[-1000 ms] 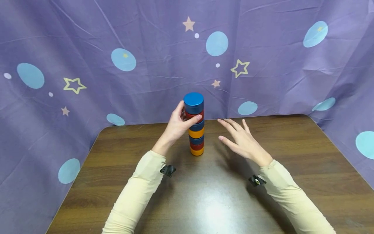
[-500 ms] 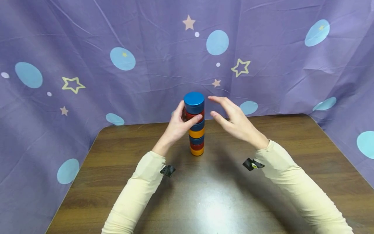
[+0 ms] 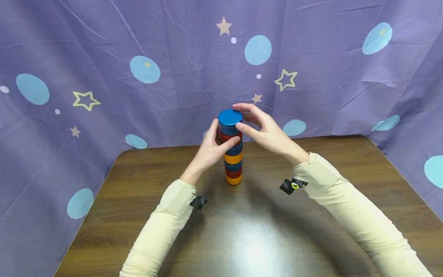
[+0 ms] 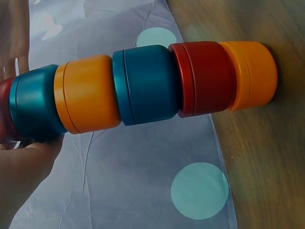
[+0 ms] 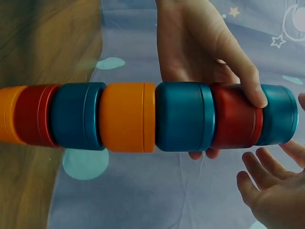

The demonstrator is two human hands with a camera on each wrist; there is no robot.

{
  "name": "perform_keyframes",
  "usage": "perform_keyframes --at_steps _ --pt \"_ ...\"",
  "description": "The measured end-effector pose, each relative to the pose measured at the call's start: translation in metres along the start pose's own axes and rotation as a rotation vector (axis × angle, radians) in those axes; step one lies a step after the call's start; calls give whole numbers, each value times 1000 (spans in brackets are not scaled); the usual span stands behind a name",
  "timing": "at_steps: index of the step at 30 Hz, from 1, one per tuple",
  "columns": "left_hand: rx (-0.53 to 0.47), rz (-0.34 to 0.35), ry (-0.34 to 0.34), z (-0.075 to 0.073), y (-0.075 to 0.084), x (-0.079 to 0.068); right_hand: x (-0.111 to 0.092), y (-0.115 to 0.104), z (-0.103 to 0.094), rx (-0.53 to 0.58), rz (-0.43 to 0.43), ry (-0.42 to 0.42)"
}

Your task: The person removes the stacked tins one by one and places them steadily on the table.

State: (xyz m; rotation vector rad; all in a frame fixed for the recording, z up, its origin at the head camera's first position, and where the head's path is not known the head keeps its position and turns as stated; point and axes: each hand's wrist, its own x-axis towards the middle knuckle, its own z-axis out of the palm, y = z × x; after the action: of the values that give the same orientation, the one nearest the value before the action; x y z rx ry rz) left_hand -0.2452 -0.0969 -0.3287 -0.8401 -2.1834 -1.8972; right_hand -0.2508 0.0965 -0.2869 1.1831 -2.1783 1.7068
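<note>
Several round lidded tins in orange, red and blue stand upright in one column. The lowest is an orange tin (image 4: 257, 74); a blue tin (image 3: 230, 117) tops the column. My left hand (image 3: 210, 149) grips the red tin (image 5: 233, 117) just under that top one, thumb on the near side and fingers around the back. The right hand (image 3: 264, 129) is at the top blue tin, its thumb on the near side and forefinger at the far rim. In the right wrist view its other fingers are spread beside the column.
The column stands on a brown wooden table (image 3: 155, 173) near its back edge. Behind hangs a purple curtain (image 3: 194, 46) with stars and blue ovals. Black wrist mounts (image 3: 198, 202) sit at both cream sleeves, and a bright glare lies on the tabletop.
My right hand has moved left and up from beside the column to the top blue tin, its fingers closing around it. The left hand and the column have stayed in place.
</note>
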Motion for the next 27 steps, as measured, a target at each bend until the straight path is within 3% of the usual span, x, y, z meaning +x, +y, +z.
perform_keyframes --at_steps 8,17,27 --pt "23 8 -13 -1 0 0 2 11 7 149 41 -2" --pt "30 13 -14 -1 -1 0 3 13 11 180 21 67" --pt "21 -61 -28 1 0 2 -4 9 7 173 18 128"
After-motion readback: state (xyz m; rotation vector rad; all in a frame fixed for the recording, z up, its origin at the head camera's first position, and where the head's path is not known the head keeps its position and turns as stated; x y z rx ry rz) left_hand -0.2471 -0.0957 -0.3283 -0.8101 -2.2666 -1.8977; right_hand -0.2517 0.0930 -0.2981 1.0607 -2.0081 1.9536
